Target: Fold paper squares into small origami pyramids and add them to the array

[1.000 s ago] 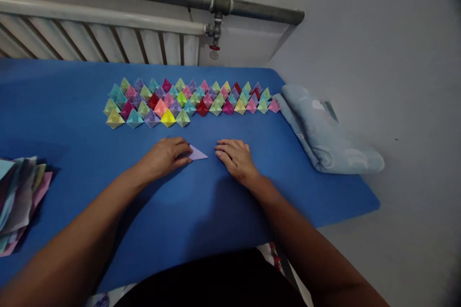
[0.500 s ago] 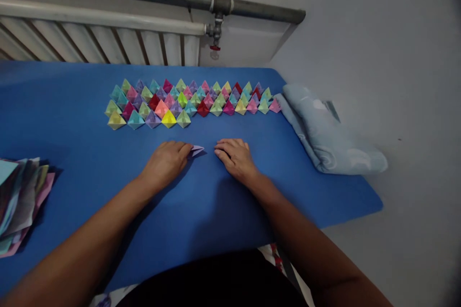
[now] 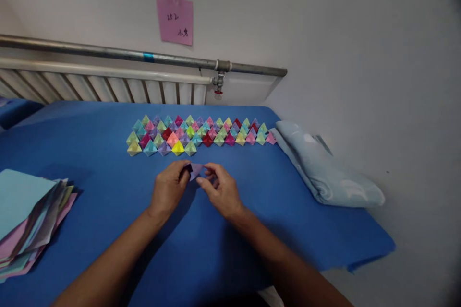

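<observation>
A small folded piece of purple paper is held above the blue tabletop, near the middle of the head view. My left hand pinches its left end between thumb and fingers. At its right tip is my right hand, thumb and forefinger curved close to the paper; the thumb is a little apart from the forefinger. Beyond the hands, rows of small folded paper shapes in many colours sit packed side by side.
A stack of coloured paper sheets lies at the left of the blue table. A folded light blue cloth rests at the right by the wall. Behind are a radiator, a pipe with a valve, and a pink note.
The view has tilted upward, bringing the pink note into sight. My right hand has come to the purple paper, which is now lifted and shows a wider face.
</observation>
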A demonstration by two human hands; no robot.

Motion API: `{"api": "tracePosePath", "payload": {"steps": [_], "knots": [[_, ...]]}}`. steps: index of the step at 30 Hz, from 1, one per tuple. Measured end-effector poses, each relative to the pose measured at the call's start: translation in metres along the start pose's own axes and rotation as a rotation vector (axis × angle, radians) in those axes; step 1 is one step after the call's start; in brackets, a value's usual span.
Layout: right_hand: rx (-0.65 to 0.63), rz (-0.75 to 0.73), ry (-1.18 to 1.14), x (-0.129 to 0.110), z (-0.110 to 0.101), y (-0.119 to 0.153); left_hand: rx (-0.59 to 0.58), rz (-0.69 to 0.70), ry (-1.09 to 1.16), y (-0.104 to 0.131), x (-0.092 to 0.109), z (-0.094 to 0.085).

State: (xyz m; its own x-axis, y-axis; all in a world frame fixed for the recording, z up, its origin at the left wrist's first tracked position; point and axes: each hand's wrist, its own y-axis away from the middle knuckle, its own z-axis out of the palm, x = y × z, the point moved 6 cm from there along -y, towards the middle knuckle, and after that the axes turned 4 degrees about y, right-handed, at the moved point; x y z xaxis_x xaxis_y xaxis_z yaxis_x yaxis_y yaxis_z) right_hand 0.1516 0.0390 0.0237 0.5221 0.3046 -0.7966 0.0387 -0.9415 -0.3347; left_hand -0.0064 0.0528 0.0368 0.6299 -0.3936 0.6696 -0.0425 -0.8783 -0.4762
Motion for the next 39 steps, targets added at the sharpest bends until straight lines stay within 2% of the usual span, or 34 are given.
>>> {"api": "tracePosePath", "payload": {"steps": [3,6,13,21,25,32,39], "knots": [[-0.012,-0.07,0.078,-0.022,0.013,-0.006,0.033,-0.141,0.064,0.0,-0.001,-0.005],[0.012,-0.131,0.185,-0.03,0.018,-0.01,0.036,-0.234,0.086,0.0,-0.006,-0.008],[0.009,-0.136,0.29,-0.013,0.021,-0.016,-0.021,-0.269,0.202,0.003,-0.018,0.004],[0.002,-0.154,-0.053,-0.001,0.028,-0.014,-0.059,-0.281,0.34,0.01,-0.025,0.008],[-0.018,-0.102,-0.17,0.004,0.034,-0.012,-0.089,-0.289,0.456,0.009,-0.026,0.007],[0.004,-0.007,-0.215,0.008,0.029,-0.011,-0.178,-0.462,0.763,0.005,-0.017,0.004],[-0.083,0.056,-0.304,-0.001,0.026,-0.012,-0.057,-0.61,0.829,0.005,-0.031,0.004]]}}
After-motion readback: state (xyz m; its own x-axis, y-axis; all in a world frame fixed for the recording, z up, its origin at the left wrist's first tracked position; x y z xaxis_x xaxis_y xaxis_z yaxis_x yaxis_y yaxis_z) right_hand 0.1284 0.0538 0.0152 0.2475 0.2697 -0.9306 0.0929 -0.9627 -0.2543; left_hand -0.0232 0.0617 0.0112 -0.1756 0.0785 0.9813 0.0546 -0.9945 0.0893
